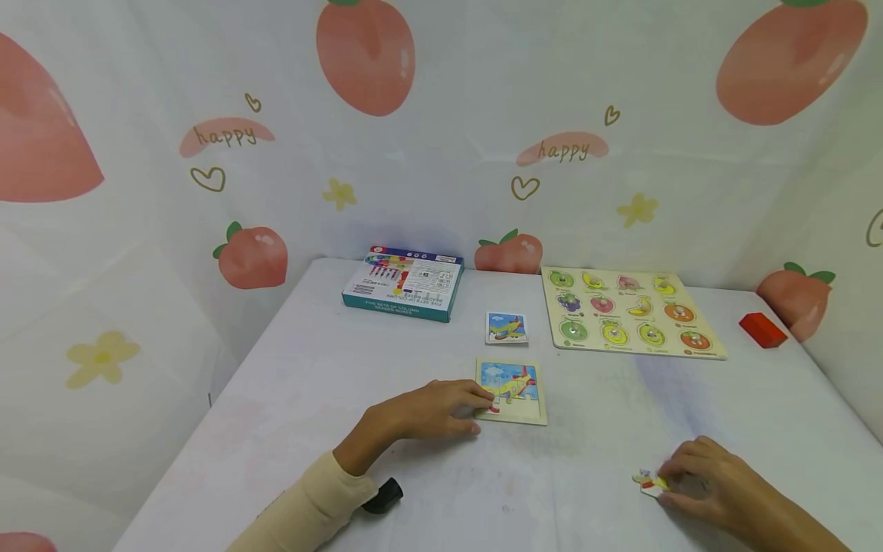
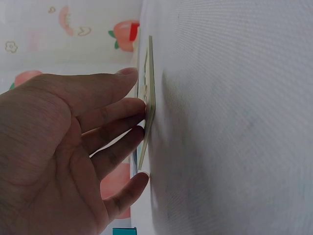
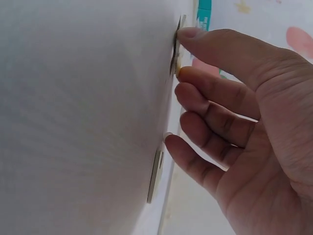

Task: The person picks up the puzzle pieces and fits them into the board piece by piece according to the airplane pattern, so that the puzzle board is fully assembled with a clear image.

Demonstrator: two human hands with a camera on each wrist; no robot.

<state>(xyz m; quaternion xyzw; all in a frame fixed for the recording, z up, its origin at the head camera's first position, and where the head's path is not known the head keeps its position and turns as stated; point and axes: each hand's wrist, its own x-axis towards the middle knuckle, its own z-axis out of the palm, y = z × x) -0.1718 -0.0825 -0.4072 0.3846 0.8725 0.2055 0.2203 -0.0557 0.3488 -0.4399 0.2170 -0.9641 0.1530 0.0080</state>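
A wooden airplane jigsaw puzzle (image 1: 527, 412) lies flat in its square frame near the middle of the table; its lower part shows bare wood. The fingertips of my left hand (image 1: 436, 408) touch the puzzle's lower left, beside a small red and white patch. In the left wrist view, the left hand (image 2: 73, 132) has loosely extended fingers against the board's edge (image 2: 152, 73). To the right, my right hand (image 1: 717, 483) pinches a loose puzzle piece (image 1: 648, 484) between thumb and forefinger. The right wrist view shows that piece (image 3: 177, 49) edge-on, low over the table.
Behind the puzzle lies an airplane picture card (image 1: 507, 328). A fruit peg board (image 1: 638, 314) is at back right, with a red block (image 1: 763, 330) beyond it. A bead box (image 1: 403, 284) sits at back left. Beside the left sleeve is a black object (image 1: 383, 497).
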